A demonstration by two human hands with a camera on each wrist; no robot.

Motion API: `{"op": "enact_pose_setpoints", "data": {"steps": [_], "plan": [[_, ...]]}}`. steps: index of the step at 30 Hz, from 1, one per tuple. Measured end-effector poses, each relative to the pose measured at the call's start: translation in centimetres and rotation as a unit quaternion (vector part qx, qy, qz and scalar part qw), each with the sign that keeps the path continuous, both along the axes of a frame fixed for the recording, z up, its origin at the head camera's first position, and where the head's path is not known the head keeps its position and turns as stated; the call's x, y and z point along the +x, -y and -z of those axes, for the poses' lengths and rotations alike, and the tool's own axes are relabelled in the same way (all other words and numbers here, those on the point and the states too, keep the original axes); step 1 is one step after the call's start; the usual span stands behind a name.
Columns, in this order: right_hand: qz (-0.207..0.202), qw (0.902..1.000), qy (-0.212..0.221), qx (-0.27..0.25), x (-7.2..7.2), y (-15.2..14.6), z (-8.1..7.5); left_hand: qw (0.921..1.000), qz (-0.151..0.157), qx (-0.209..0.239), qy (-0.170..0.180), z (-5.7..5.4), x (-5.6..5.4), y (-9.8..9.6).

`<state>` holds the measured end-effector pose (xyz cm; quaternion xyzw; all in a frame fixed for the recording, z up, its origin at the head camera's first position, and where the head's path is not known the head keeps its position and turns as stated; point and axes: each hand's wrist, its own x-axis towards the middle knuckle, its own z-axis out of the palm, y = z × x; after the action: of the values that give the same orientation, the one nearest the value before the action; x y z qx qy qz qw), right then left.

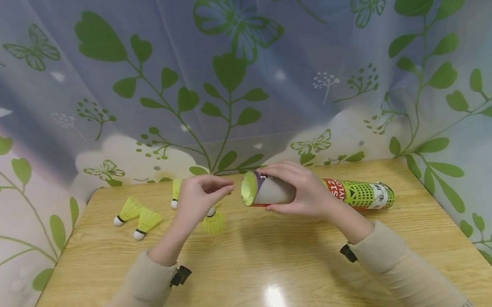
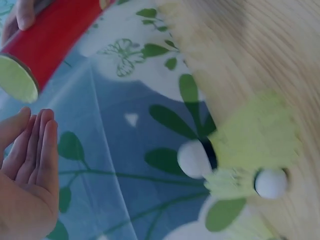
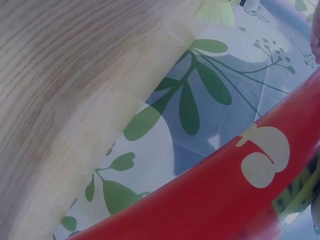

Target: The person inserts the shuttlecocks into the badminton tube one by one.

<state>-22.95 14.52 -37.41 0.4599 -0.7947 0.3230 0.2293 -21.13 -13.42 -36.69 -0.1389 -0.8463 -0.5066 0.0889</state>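
Observation:
My right hand [image 1: 297, 188] grips a shuttlecock tube [image 1: 360, 195], its fingers wrapped over the near end. The tube lies roughly level above the table, with its round yellow-green mouth [image 1: 248, 190] facing left. Its red side fills the lower part of the right wrist view. Just left of that mouth is my left hand [image 1: 198, 199], thumb and fingers extended close together with nothing visible between them. A yellow shuttlecock [image 1: 213, 222] rests on the table beside the left hand, and another [image 1: 175, 196] is partly hidden behind it.
Two more yellow shuttlecocks, one farther back [image 1: 130, 210] and one nearer [image 1: 147, 222], lie at the left of the wooden table [image 1: 237, 277]. Behind the table's far edge hangs a curtain [image 1: 242, 101] printed with leaves and butterflies.

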Motion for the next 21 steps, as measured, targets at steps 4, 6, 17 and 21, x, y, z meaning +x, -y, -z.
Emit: {"op": "enact_pose_setpoints", "data": {"steps": [4,6,17,21], "plan": [[0.003,1.0,0.004,0.001,0.1,0.0,-0.1,0.9998,-0.012,-0.011,-0.012,0.6,0.1,1.8],[0.002,1.0,0.003,0.002,0.1,-0.1,-0.1,0.9995,-0.021,-0.018,-0.014,0.8,0.2,2.9],[0.003,1.0,-0.002,0.005,0.0,-0.1,0.0,0.9941,-0.093,-0.054,-0.014,2.5,-0.2,9.0],[0.004,1.0,-0.003,0.007,-0.1,-0.1,0.1,0.9913,-0.1,-0.08,-0.031,3.5,-0.3,11.0]]}}
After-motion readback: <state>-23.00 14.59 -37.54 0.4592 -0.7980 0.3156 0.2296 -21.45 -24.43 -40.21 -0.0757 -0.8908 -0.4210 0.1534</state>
